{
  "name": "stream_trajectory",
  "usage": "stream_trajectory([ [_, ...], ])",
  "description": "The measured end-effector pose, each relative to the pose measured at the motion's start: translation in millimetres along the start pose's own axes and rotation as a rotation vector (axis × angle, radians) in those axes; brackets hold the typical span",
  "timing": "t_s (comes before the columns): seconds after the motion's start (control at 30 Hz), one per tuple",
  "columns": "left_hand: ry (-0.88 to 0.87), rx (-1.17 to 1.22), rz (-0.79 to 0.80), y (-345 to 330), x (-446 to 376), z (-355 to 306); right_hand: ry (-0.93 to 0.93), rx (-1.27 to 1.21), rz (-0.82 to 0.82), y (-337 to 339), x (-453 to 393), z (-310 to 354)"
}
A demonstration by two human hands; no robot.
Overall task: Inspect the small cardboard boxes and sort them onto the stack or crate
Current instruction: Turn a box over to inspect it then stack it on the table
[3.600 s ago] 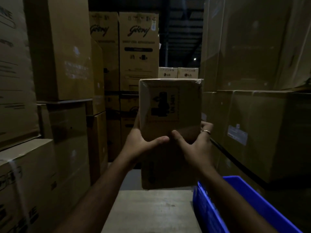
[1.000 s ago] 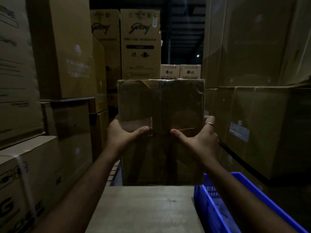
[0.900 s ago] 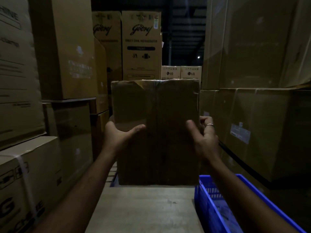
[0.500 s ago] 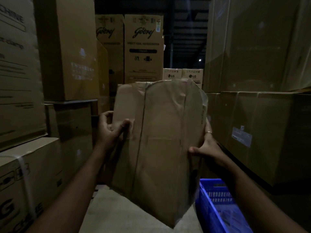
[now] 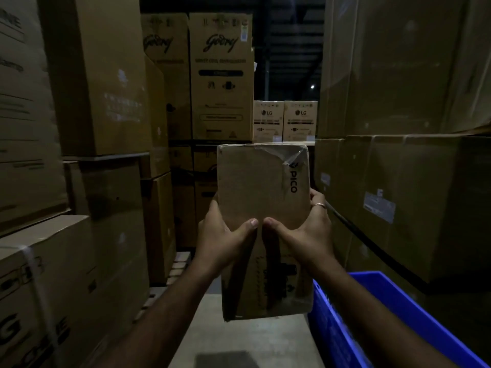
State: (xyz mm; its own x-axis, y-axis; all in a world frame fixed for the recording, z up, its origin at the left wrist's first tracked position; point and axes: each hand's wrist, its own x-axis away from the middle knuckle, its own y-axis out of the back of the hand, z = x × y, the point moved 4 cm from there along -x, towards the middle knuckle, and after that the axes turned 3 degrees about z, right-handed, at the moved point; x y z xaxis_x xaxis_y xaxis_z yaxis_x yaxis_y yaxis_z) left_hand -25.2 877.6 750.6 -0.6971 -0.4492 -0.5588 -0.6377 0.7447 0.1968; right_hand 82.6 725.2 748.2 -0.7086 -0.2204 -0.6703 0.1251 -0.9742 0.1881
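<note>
Two hands, left hand (image 5: 221, 235) and right hand (image 5: 305, 229), are gripping a small cardboard box (image 5: 263, 208) upright at chest height, thumbs nearly touching, above the grey surface (image 5: 239, 328) beside a blue crate (image 5: 398, 314).

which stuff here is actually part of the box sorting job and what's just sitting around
Part of the job:
- small cardboard box, marked PICO, held up in both hands
- left hand and right hand gripping it
- blue crate, lower right

Just standing about:
- Godrej cartons at the back
- two LG boxes behind
- large stacked cartons on either side
</note>
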Motion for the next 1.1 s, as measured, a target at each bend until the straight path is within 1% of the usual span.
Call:
stream_trajectory([
  [0.07, 0.018, 0.043, -0.012, 0.1, -0.5, 4.5, 0.028, 0.049, -0.015, 1.3, -3.2, 1.8],
  [0.2, 0.074, 0.049, -0.032, 4.5, -3.5, 9.4, 0.080, 0.104, -0.022, 4.0, -3.1, 5.7],
  [0.3, 0.072, 0.024, -0.039, 5.5, -5.3, 14.3, 0.097, 0.091, -0.032, 1.7, -0.5, 5.0],
  [0.33, 0.079, 0.061, -0.031, 6.8, -5.7, 11.6, 0.102, 0.077, -0.034, 1.8, 0.7, 3.4],
  [0.37, 0.092, 0.156, -0.022, 9.8, -6.9, 10.0, 0.112, 0.073, -0.018, 2.5, 1.7, 1.3],
  [0.4, 0.115, 0.311, -0.010, 13.4, -6.9, 4.1, 0.129, 0.072, 0.009, 3.2, 2.7, -1.7],
  [0.47, 0.177, 0.603, 0.072, 21.0, -10.7, -2.8, 0.176, 0.132, 0.061, 5.0, 6.6, -8.1],
  [0.53, 0.203, 0.725, 0.120, 29.9, -15.3, -6.9, 0.266, 0.186, 0.015, 12.9, 7.2, -8.6],
  [0.57, 0.193, 0.735, 0.120, 34.6, -18.7, -6.4, 0.286, 0.188, 0.030, 15.6, 6.0, -8.7],
  [0.6, 0.175, 0.713, 0.117, 39.2, -20.7, -5.4, 0.283, 0.155, 0.078, 17.3, 3.2, -9.4],
  [0.67, 0.134, 0.597, 0.117, 46.5, -24.5, 0.0, 0.144, -0.045, 0.250, 15.9, -3.6, -5.2],
  [0.73, 0.113, 0.475, 0.199, 47.9, -22.5, 7.7, 0.051, -0.269, 0.383, 14.4, -10.7, -5.3],
  [0.8, 0.064, 0.315, 0.247, 48.7, -16.2, 11.1, -0.086, -0.457, 0.446, 10.5, -9.0, -2.5],
  [0.83, 0.014, 0.228, 0.259, 48.3, -13.8, 9.0, -0.148, -0.485, 0.419, 5.8, -8.3, -1.0],
  [0.87, -0.032, 0.144, 0.261, 46.8, -12.5, 6.6, -0.188, -0.453, 0.380, 0.5, -6.2, 0.5],
  [0.93, -0.047, 0.049, 0.219, 41.9, -14.0, 4.0, -0.170, -0.336, 0.296, -8.1, -2.2, 6.3],
  [1.03, 0.048, 0.132, 0.093, 33.2, -9.8, -3.8, -0.119, -0.192, 0.187, -12.5, -0.8, 16.3],
  [1.1, 0.097, 0.142, 0.007, 28.9, -7.0, -2.7, -0.105, -0.145, 0.149, -14.3, -1.2, 19.7],
])
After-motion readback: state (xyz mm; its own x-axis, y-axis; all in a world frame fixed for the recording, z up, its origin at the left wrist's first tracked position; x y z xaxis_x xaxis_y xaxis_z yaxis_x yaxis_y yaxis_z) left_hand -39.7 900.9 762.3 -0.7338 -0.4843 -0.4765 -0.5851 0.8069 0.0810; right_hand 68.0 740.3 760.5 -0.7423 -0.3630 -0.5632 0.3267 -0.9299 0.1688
